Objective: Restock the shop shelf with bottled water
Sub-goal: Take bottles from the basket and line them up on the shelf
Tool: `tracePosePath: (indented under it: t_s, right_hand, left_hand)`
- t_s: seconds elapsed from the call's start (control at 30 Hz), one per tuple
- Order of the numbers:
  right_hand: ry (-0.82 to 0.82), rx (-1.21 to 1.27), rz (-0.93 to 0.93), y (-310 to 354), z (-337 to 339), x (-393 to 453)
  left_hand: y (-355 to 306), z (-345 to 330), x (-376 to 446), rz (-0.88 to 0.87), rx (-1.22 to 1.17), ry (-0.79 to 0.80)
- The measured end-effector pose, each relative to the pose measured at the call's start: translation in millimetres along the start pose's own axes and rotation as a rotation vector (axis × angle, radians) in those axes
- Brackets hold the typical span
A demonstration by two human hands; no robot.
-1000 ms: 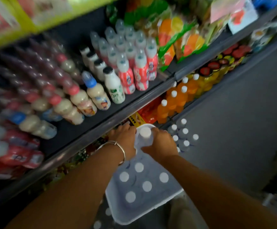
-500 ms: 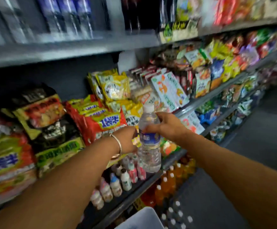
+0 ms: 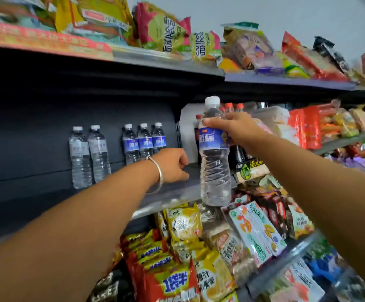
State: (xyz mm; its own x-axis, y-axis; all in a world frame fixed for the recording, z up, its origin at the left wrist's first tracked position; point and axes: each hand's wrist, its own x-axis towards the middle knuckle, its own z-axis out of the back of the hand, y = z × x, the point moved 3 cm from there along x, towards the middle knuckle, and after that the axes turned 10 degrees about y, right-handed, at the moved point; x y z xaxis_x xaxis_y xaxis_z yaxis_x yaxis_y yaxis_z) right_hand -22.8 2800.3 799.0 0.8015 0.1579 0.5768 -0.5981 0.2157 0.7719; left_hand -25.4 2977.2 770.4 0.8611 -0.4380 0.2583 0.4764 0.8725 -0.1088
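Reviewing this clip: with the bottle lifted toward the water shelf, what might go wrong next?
1. The right hand grips the bottle only near its top, so it may swing or slip.
2. Dark bottles stand close behind it and could get knocked.
3. The left hand by the shelf edge may block placement.

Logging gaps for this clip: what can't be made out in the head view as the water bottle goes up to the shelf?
- Left hand: fingers curl away from the camera; whether it touches the shelf is unclear.
- Dark bottles: mostly behind the held water bottle and right hand.
- Pale-label bottles: label print too small to read.
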Motion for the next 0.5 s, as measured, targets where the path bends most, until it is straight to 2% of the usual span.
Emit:
tracePosePath:
  t_s: [0.17, 0.5]
  right_hand:
    - [0.071, 0.072, 0.080, -4.0, -4.4, 81.9]
    - [0.163, 0.167, 0.021, -105.2, -37.4, 239.0]
  left_hand:
    - [28.8, 14.3, 55.2, 0.083, 0.007, -0.031]
    - [112.5, -19.2, 173.5, 0.220, 0.110, 0.019]
